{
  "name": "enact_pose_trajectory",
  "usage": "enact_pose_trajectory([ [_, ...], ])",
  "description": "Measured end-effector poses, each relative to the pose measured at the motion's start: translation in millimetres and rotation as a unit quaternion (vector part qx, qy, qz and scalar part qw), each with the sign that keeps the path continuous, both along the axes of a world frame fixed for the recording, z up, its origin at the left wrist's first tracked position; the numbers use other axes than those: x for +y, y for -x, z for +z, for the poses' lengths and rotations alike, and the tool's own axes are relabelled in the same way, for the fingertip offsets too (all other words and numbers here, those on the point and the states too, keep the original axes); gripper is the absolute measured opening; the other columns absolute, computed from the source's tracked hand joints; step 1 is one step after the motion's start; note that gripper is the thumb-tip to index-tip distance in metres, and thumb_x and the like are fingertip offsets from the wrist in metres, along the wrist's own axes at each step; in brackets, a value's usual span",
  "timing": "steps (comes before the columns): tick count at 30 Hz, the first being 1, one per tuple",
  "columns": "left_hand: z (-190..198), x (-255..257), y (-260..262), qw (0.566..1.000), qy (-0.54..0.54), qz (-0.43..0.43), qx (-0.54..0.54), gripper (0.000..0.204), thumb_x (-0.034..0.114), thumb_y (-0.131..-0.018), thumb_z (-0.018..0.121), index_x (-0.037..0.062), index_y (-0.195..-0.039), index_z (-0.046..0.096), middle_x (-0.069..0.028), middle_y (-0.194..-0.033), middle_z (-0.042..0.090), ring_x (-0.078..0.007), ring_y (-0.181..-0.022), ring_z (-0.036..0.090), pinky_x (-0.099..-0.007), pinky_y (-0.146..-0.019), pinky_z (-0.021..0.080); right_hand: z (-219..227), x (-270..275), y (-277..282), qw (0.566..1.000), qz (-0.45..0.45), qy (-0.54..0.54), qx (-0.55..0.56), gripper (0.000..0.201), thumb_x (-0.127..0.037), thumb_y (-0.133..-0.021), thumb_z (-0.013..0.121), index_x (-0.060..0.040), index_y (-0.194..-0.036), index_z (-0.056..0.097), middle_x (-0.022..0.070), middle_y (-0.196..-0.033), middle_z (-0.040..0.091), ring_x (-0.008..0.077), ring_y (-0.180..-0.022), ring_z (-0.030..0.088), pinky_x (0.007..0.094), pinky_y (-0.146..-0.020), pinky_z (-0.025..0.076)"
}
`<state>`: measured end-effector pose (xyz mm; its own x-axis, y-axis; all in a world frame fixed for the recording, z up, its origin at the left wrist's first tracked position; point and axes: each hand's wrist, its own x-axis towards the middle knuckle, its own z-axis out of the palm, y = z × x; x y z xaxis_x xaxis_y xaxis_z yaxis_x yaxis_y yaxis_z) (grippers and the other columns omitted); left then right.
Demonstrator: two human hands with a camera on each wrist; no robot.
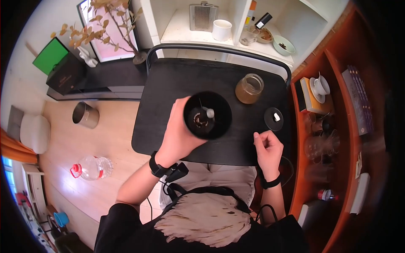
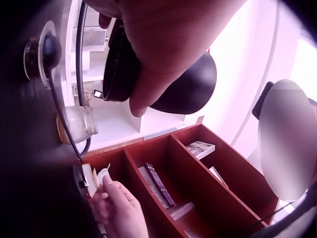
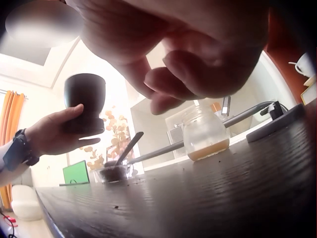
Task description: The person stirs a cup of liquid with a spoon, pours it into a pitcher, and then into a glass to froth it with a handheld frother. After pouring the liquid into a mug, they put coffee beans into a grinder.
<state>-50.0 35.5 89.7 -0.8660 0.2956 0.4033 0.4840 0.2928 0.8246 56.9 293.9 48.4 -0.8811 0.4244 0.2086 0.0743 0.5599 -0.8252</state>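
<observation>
My left hand [image 1: 179, 130] grips a black cup-shaped vessel [image 1: 190, 101], raised over the black table [image 1: 162, 84]. A pale knob and brown bits show inside it. In the right wrist view the vessel [image 3: 85, 94] hangs upright in the left hand [image 3: 54, 130]; a glass dish [image 3: 113, 173] of dark contents with a spoon [image 3: 130, 148] stands on the table beyond. Loosely curled, my right hand [image 1: 269, 149] holds nothing visible, near a round black disc [image 1: 271, 125] bearing a small white object. A glass jar [image 1: 249, 90] with amber-brown contents stands farther back.
A black rail [image 1: 219, 47] runs along the table's back edge. Behind it, a white shelf [image 1: 168, 31] holds a white cup [image 1: 222, 29] and bowls. A reddish shelf [image 1: 337, 80] stands at right. On the floor at left are a bin [image 1: 88, 117] and a plastic bottle [image 1: 90, 168].
</observation>
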Motion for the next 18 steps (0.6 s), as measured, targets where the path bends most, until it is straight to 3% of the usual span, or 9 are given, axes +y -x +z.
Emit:
enact_pose_trajectory([
  [1, 3.3, 4.4, 5.9, 1.000, 0.007, 0.003, 0.019, 0.082, 0.009, -0.064, 0.094, 0.0030, -0.134, 0.051, -0.0160, -0.129, 0.057, -0.0328, -0.121, 0.059, -0.0390, -0.103, 0.049, -0.1, -0.4, 2.8, 0.999, -0.011, 0.045, 0.025, 0.018, -0.008, -0.094, 0.075, -0.0017, -0.081, 0.064, -0.0018, -0.067, 0.063, 0.0013, -0.056, 0.050, 0.0191, -0.054, 0.039],
  [2, 11.8, 7.8, 14.0, 0.998, -0.005, -0.019, -0.060, 0.079, 0.011, -0.067, 0.095, 0.0015, -0.133, 0.052, -0.0136, -0.127, 0.062, -0.0246, -0.119, 0.061, -0.0373, -0.102, 0.049, -0.5, 1.0, 3.4, 0.995, -0.021, 0.088, 0.049, 0.016, -0.008, -0.094, 0.074, -0.0015, -0.083, 0.065, -0.0017, -0.066, 0.063, 0.0014, -0.057, 0.051, 0.0193, -0.054, 0.040],
  [4, 23.6, 16.4, 34.3, 0.975, -0.085, -0.082, -0.186, 0.074, 0.011, -0.071, 0.094, 0.0004, -0.133, 0.053, -0.0100, -0.125, 0.066, -0.0174, -0.116, 0.062, -0.0349, -0.101, 0.050, -5.6, 7.6, 0.9, 0.991, -0.007, 0.119, 0.054, 0.014, -0.008, -0.095, 0.074, -0.0014, -0.085, 0.065, -0.0016, -0.066, 0.063, 0.0013, -0.057, 0.052, 0.0193, -0.054, 0.041],
  [5, 31.7, 25.1, 42.2, 0.981, -0.083, -0.092, -0.149, 0.047, 0.004, -0.081, 0.087, 0.0001, -0.123, 0.067, -0.0026, -0.111, 0.072, -0.0102, -0.101, 0.064, -0.0293, -0.093, 0.052, -7.5, 10.7, -0.2, 0.988, 0.012, 0.146, 0.056, 0.013, -0.008, -0.095, 0.073, -0.0013, -0.087, 0.066, -0.0015, -0.066, 0.062, 0.0012, -0.057, 0.053, 0.0193, -0.054, 0.042],
  [10, 61.0, 87.2, 84.9, 0.958, -0.126, -0.161, -0.199, 0.051, 0.010, -0.082, 0.088, 0.0032, -0.127, 0.065, -0.0017, -0.117, 0.069, -0.0102, -0.108, 0.061, -0.0299, -0.098, 0.049, -3.2, 15.3, -20.9, 0.992, 0.048, 0.116, 0.031, 0.008, -0.005, -0.094, 0.072, -0.0026, -0.088, 0.067, -0.0014, -0.066, 0.063, 0.0017, -0.056, 0.052, 0.0201, -0.053, 0.041],
  [18, 44.4, 168.7, 105.4, 0.955, -0.114, -0.188, -0.197, 0.071, 0.012, -0.079, 0.091, 0.0076, -0.137, 0.051, -0.0047, -0.128, 0.064, -0.0141, -0.119, 0.059, -0.0336, -0.104, 0.049, -8.9, 20.2, -41.0, 0.985, 0.070, 0.153, 0.047, 0.007, -0.004, -0.094, 0.072, -0.0023, -0.090, 0.066, -0.0008, -0.069, 0.064, 0.0032, -0.055, 0.052, 0.0206, -0.052, 0.040],
])
